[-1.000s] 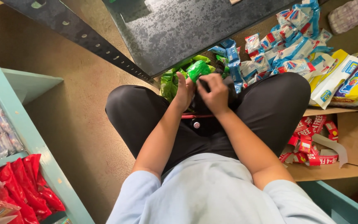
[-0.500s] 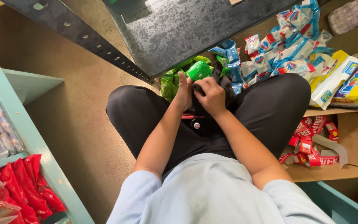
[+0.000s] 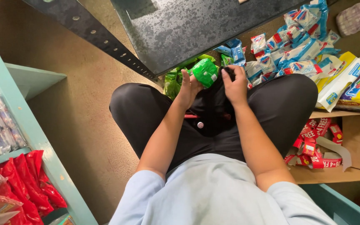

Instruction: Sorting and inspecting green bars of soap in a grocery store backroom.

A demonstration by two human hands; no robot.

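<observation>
I sit cross-legged on the floor in black trousers. My left hand [image 3: 189, 86] grips a small green packet [image 3: 205, 72] and holds it up over my lap. Beside it, my right hand [image 3: 235, 85] is closed on the dark rim of a black bag [image 3: 216, 102] lying between my knees. More green packets [image 3: 174, 78] lie on the floor just beyond my left hand.
A dark metal sheet [image 3: 196, 25] and a perforated metal strip [image 3: 92, 35] lie ahead. Blue, white and yellow packets [image 3: 313, 54] are heaped at the right, above a cardboard box [image 3: 346, 166] of red packets. A teal shelf [image 3: 30, 125] with red bags stands at the left.
My left hand has lifted the green packet a little higher and to the right. My right hand has stayed on the black bag's rim.
</observation>
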